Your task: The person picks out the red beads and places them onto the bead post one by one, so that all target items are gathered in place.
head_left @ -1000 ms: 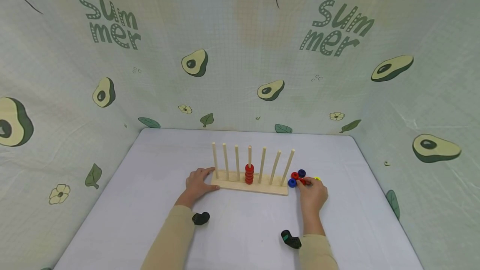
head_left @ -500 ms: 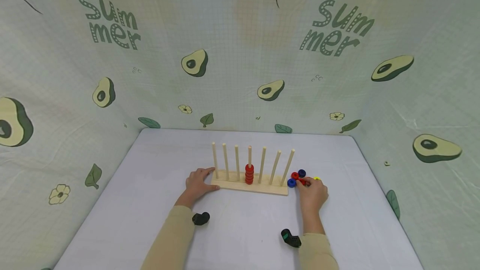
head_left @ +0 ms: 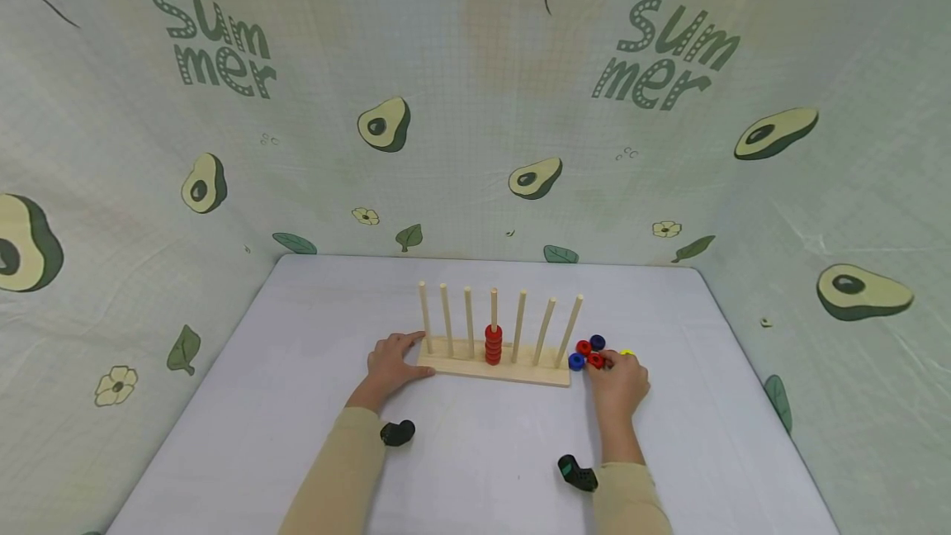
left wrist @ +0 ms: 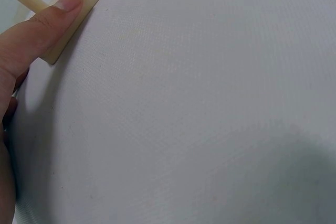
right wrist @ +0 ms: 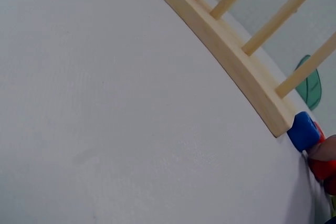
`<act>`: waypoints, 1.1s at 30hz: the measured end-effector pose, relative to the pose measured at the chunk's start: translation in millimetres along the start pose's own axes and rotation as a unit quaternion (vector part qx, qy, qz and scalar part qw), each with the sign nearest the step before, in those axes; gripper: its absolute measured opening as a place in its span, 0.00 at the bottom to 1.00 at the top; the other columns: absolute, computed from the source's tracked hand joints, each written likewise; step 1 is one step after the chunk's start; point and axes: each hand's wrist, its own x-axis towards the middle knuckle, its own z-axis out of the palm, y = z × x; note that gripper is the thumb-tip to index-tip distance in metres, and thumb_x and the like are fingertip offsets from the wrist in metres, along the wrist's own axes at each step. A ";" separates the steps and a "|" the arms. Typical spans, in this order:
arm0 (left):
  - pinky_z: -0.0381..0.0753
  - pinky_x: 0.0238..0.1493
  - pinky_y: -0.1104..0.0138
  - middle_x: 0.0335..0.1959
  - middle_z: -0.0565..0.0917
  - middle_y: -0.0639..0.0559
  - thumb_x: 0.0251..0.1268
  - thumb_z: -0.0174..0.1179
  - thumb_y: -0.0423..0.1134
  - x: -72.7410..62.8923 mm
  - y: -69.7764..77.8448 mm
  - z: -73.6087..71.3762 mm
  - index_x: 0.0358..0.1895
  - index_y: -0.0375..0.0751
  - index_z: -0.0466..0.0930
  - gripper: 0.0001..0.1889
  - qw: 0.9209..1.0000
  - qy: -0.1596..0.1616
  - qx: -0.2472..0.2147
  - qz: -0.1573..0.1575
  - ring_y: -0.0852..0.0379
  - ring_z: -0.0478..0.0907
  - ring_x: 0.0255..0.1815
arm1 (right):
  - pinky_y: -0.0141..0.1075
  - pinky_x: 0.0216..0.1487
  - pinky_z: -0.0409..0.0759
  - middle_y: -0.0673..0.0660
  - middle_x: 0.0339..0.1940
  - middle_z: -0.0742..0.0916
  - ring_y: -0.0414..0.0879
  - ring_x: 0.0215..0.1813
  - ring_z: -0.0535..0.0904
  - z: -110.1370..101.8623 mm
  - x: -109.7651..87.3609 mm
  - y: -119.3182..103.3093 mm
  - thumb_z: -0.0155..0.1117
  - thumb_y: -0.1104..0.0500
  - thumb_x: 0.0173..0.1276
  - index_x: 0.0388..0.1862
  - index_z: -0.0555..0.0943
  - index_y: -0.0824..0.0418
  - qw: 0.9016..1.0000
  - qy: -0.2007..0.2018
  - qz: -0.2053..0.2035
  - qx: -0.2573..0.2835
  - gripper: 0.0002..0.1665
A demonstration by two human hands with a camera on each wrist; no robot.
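Note:
A wooden peg stand [head_left: 453, 365] with several upright pegs stands mid-table. Its middle peg carries a stack of red beads [head_left: 494, 345]. My left hand [head_left: 388, 366] holds the stand's left end, the thumb [left wrist: 65, 11] along the front of the base and a finger reaching behind. Off the right end, my right hand [head_left: 622, 382] pinches a red bead [head_left: 595, 361] low at the table, its fingertips partly hidden. Close by lie a blue bead [head_left: 576, 362], another red bead [head_left: 583, 347] and a dark blue bead [head_left: 598, 342]. Behind the hand a yellow bead [head_left: 628, 352] shows partly.
The white table [head_left: 475, 452] runs back to a patterned cloth wall [head_left: 461, 139]. Similar cloth hangs on both sides. A black wrist device shows at the left wrist [head_left: 398, 433] and another at the right wrist [head_left: 577, 474].
The red bead at my right fingertips has shifted slightly left and shows more fully. The blue bead has slid slightly left, toward the stand. My left hand stays in place.

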 end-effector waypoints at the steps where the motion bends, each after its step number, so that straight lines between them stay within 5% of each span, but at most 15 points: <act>1: 0.64 0.51 0.48 0.61 0.71 0.42 0.49 0.73 0.59 -0.1 -0.2 -0.1 0.70 0.52 0.69 0.43 1.000 0.001 0.002 0.002 0.38 0.65 0.60 | 0.55 0.51 0.62 0.66 0.38 0.80 0.63 0.46 0.70 0.2 0.0 0.2 0.74 0.62 0.56 0.45 0.85 0.70 1.000 -0.001 -0.001 -0.002 0.18; 16: 0.64 0.51 0.49 0.62 0.71 0.43 0.49 0.73 0.59 0.6 -0.1 1.9 0.70 0.53 0.69 0.43 1.000 -0.003 -0.001 -0.002 0.40 0.65 0.60 | 0.55 0.52 0.61 0.65 0.37 0.82 0.62 0.47 0.69 -4.5 2.0 0.7 0.73 0.63 0.56 0.46 0.84 0.70 0.999 -0.022 0.007 0.027 0.19; 25: 0.63 0.51 0.48 0.62 0.70 0.42 0.49 0.73 0.59 1.0 -0.2 1.9 0.70 0.53 0.68 0.43 1.000 -0.005 0.002 -0.003 0.39 0.64 0.60 | 0.58 0.56 0.60 0.69 0.47 0.83 0.67 0.54 0.69 -11.2 2.1 5.2 0.71 0.63 0.55 0.46 0.83 0.69 0.996 -0.046 0.015 0.074 0.19; 33: 0.63 0.51 0.48 0.62 0.71 0.41 0.49 0.73 0.58 -1.0 1.8 -1.3 0.70 0.51 0.69 0.42 1.000 -0.003 0.001 -0.002 0.39 0.65 0.60 | 0.52 0.48 0.67 0.69 0.46 0.81 0.63 0.52 0.68 -20.6 -1.5 1.4 0.70 0.64 0.56 0.49 0.80 0.68 0.990 -0.060 0.038 0.124 0.20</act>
